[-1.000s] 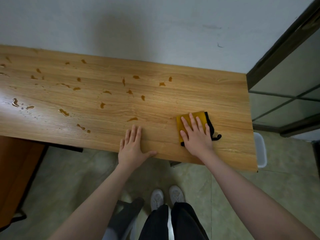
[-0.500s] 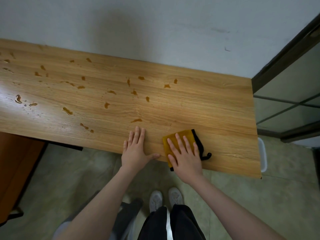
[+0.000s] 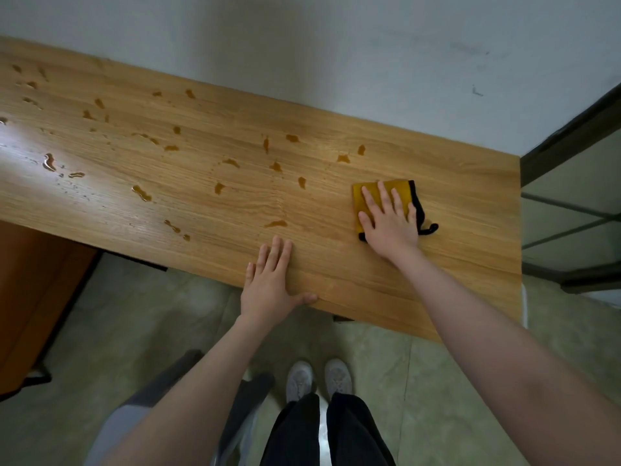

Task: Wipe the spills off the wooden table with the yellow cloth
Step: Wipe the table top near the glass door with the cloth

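So the cloth [image 3: 379,191] is pressed flat on the table [image 3: 470,210] by the right hand [image 3: 389,223], fingers straight and spread over it, nothing curled round it; its black edging and a little loop can be seen sticking out at 3 o'clock of the hand. The cloth is found toward the table's right end, about mid-depth. The left hand [image 3: 272,284] is laid flat on the near edge, fingers straight, thumb out along the edge, nothing held. Amber spills [image 3: 218,187] are scattered from 9 to 11 o'clock of the cloth, across the middle and left of the table; the nearest drops [image 3: 342,159] are seen at about 11 o'clock of it; one streak [image 3: 276,224] is seen just at 12 o'clock of the left hand. A wall [image 3: 336,45] is met by the far edge; pale shoes [image 3: 319,378] are seen on the tiled floor [image 3: 437,381] at 6 o'clock.
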